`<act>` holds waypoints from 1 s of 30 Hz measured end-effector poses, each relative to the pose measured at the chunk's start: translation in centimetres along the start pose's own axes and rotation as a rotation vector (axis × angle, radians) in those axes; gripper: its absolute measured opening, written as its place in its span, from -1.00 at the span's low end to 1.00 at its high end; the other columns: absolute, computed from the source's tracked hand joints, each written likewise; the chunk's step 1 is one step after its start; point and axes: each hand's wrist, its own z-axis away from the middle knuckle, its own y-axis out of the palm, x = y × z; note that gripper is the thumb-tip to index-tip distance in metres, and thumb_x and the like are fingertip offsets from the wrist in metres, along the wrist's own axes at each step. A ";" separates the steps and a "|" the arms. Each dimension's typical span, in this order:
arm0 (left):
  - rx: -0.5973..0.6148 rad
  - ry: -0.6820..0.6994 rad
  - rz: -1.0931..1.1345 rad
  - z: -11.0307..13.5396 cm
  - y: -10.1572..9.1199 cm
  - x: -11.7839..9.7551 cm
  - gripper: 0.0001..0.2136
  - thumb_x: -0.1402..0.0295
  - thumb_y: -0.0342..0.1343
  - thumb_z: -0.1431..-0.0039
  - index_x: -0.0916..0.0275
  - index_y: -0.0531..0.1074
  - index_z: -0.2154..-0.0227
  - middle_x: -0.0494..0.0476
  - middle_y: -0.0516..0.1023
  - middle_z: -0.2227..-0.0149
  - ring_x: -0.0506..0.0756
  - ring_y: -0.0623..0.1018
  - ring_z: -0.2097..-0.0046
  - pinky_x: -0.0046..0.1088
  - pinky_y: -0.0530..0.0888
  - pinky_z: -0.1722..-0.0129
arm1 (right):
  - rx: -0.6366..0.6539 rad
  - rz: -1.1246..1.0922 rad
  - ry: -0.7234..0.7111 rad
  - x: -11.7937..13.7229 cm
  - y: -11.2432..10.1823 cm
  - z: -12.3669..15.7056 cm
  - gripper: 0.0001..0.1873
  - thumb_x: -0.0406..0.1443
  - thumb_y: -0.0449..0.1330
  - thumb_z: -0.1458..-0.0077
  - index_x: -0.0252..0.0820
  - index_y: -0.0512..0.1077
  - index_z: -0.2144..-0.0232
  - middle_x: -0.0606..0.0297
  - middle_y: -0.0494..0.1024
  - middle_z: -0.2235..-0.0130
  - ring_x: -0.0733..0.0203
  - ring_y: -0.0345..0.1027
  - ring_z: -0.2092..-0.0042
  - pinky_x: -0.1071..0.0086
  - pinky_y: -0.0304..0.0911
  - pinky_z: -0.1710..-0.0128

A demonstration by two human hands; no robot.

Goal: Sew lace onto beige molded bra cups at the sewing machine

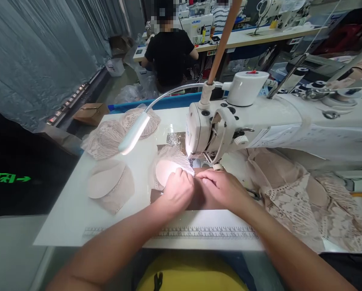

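**Fingertips close under the sewing head**

Left hand (180, 186) is resting, fingers curled together, on the beige lace-and-mesh piece with a pale oval pad (165, 169), which is lying beside the head of the bulky white sewing machine (244, 115) on the glossy white tabletop (68, 220). Right hand (220, 182) is bringing thumb and forefinger near its edge; cannot tell whether that grip is clamping cloth. Risk: fingertips sitting this near the stitching spot could be getting nicked; uneven tension could be puckering the mesh.
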 end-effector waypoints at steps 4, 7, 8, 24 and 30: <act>0.084 0.004 -0.119 1.0 -1.9 -1.0 -0.81 0.47 -0.08 -0.15 0.32 0.40 0.50 0.29 0.39 0.48 0.22 0.39 0.36 -0.20 0.35 0.36 | 0.023 0.161 -0.101 -0.4 2.1 -0.1 -0.69 -0.49 -0.03 -0.11 -0.17 0.49 0.34 0.24 0.51 0.30 0.22 0.35 0.27 0.40 0.20 0.32; 0.177 0.060 0.006 1.1 -4.5 -0.5 -0.75 0.39 -0.11 -0.24 0.29 0.40 0.49 0.20 0.42 0.48 0.15 0.41 0.34 -0.27 0.40 0.28 | 0.024 0.354 -0.143 -0.6 3.1 0.1 -0.74 -0.52 0.03 -0.06 -0.20 0.47 0.37 0.24 0.47 0.34 0.21 0.30 0.30 0.38 0.16 0.34; 0.200 0.084 0.082 1.0 -5.1 -0.1 -0.72 0.39 -0.13 -0.27 0.28 0.41 0.48 0.18 0.44 0.45 0.12 0.43 0.33 -0.32 0.41 0.26 | 0.011 0.403 -0.162 -0.7 3.3 0.1 -0.74 -0.53 0.04 -0.06 -0.20 0.48 0.34 0.23 0.47 0.33 0.20 0.29 0.30 0.37 0.15 0.34; 0.036 0.235 0.026 -1.3 -2.0 4.2 -0.72 0.44 -0.18 -0.30 0.37 0.45 0.18 0.41 0.49 0.03 0.21 0.49 0.05 -0.24 0.39 0.17 | -0.123 0.525 -0.082 -0.7 3.6 -1.0 -0.53 -0.58 0.00 -0.02 -0.14 0.48 0.11 0.19 0.50 0.24 0.23 0.29 0.37 0.35 0.04 0.49; 0.061 0.208 0.045 -1.5 -1.9 4.6 -0.73 0.40 -0.17 -0.31 0.35 0.45 0.20 0.36 0.52 0.11 0.18 0.48 0.13 -0.25 0.38 0.17 | -0.131 0.545 -0.066 -0.4 3.6 -1.0 -0.52 -0.60 -0.01 0.01 -0.14 0.49 0.15 0.19 0.52 0.28 0.18 0.30 0.33 0.33 0.04 0.45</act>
